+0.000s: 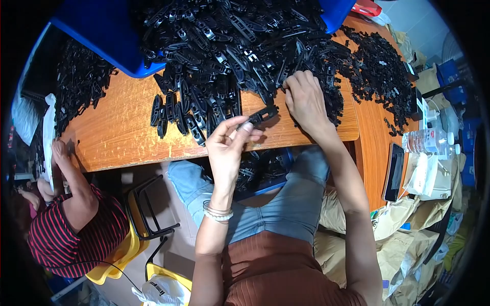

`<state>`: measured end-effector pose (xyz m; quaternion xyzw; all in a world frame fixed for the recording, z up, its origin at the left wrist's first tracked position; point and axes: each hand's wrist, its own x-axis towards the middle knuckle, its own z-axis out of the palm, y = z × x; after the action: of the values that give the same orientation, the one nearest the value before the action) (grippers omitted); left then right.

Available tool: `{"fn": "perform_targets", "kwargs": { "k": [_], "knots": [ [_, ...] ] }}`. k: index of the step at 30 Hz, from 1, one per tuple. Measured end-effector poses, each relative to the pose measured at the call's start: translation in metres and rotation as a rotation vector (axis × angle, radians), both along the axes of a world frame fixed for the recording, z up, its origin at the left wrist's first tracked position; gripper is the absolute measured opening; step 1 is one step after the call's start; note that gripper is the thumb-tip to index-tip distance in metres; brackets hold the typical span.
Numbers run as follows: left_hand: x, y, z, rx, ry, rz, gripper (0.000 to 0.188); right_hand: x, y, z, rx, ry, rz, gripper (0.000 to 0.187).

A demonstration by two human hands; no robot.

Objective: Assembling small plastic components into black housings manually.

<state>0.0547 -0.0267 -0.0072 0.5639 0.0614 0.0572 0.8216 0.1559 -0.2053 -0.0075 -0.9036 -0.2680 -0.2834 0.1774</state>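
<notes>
My left hand [228,145] pinches a long black plastic clip-like part [263,116] between thumb and fingers, just above the table's front edge. To its right, my right hand [306,99] rests at the edge of the small black pieces [334,97], fingers curled downward. Its fingertips are partly hidden, so whatever they hold does not show. Beyond both hands lies a big heap of similar long black parts [219,56], some with shiny metal bits. Several of these parts [173,109] are spread on the wooden table [122,130] left of my left hand.
A blue bin [102,35] stands behind the heap. Small black pieces [380,66] cover the right-hand table, near a phone [394,171] and a clear bottle [426,141]. Below the table edge, a blue crate [265,188] holds black parts. A person in a striped shirt [81,229] sits at left.
</notes>
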Motion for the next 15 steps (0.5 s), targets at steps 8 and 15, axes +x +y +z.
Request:
{"fn": "perform_targets", "kwargs": {
  "k": [8,15],
  "knots": [
    [-0.01,0.002,-0.012,0.008,-0.061,0.022,0.024,-0.009,0.005,0.014,0.247,0.039,0.047,0.016],
    [-0.009,-0.009,-0.01,0.094,-0.05,0.002,0.023,-0.037,0.005,0.017,1.19,0.958,0.145,0.021]
  ]
}}
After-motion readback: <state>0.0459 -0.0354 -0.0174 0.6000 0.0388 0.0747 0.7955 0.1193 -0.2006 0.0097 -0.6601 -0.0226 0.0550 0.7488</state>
